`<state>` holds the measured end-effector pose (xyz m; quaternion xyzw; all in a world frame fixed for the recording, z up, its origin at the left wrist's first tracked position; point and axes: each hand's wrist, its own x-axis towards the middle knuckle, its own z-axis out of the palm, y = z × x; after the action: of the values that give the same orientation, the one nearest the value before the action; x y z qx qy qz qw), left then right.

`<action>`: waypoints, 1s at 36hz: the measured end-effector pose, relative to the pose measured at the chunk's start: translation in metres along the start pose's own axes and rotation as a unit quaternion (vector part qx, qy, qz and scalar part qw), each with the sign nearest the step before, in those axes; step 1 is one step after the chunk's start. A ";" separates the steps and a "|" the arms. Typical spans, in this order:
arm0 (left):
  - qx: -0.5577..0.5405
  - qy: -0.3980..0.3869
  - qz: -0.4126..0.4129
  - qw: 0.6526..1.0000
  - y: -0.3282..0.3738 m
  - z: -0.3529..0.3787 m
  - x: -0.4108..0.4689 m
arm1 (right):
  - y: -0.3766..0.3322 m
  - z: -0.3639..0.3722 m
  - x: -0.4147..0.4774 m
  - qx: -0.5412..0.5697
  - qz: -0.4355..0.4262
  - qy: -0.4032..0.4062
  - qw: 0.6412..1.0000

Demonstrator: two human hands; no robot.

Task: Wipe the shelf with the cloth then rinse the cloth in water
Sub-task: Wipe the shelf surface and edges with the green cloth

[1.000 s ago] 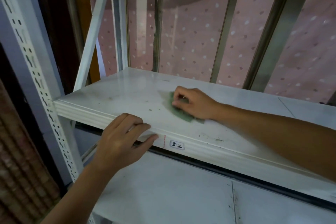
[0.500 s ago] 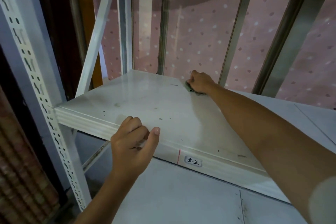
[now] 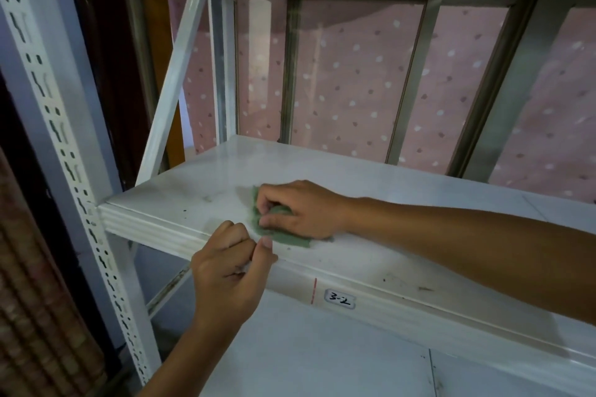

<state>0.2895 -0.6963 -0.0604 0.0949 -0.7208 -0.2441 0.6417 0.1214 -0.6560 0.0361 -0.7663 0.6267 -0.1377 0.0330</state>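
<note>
Cloth (image 3: 290, 239), green, thin and crumpled, is lying on the top surface of the white shelf (image 3: 371, 190), close to its front edge and toward its left end. Only its ragged edges are showing, at the fingertips and below the palm, because your right hand (image 3: 300, 209) is covering its middle. That hand is pressing down on the cloth with the fingers bent and bunched, pinching the fabric against the board, while your forearm is reaching in from the right across the shelf. Your left hand (image 3: 229, 271) is gripping the front lip of the shelf, its fingers curling tightly over the edge and its thumb tip lying on top, just beside the near corner of the cloth. Dark specks and faint grey smudges are showing on the glossy white surface, both left of the cloth and further right along the front edge. A small label (image 3: 339, 299) reading 3-2 is sticking to the front face of the shelf, with a thin red line (image 3: 314, 290) just to its left. A white slotted upright (image 3: 64, 155) is carrying the shelf's left corner, and a lower shelf (image 3: 322, 358) is lying beneath. Behind the rack, metal bars (image 3: 416, 74) are standing before a pink dotted curtain (image 3: 354, 74).
</note>
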 end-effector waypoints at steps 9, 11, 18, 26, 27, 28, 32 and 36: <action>0.031 -0.043 0.097 0.994 -0.004 -0.010 0.002 | 0.024 -0.003 -0.017 0.050 0.079 0.064 0.994; 0.036 -0.058 0.114 0.991 -0.006 -0.013 0.002 | 0.049 -0.008 -0.019 0.050 0.137 0.101 0.984; 0.036 -0.051 0.130 0.990 -0.008 -0.013 0.003 | 0.138 -0.030 -0.009 -0.038 0.287 0.138 0.947; 0.061 -0.007 0.106 0.992 -0.005 -0.002 0.004 | 0.199 -0.030 0.057 -0.089 0.301 0.130 0.940; 0.066 -0.002 0.103 0.993 -0.004 -0.001 0.004 | 0.201 -0.030 0.066 -0.094 0.297 0.125 0.942; 0.070 0.001 0.101 0.992 -0.003 0.000 0.004 | 0.201 -0.029 0.075 -0.100 0.291 0.117 0.944; 0.062 0.003 0.091 0.994 0.000 0.001 0.003 | 0.191 -0.026 0.103 -0.114 0.258 0.078 0.956; 0.055 0.000 0.084 0.995 0.001 0.001 0.002 | 0.154 -0.016 0.118 -0.099 0.191 0.040 0.976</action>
<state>0.2887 -0.6962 -0.0581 0.0689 -0.7384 -0.1493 0.6540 -0.0086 -0.8008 0.0372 -0.6256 0.7730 -0.0961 -0.0423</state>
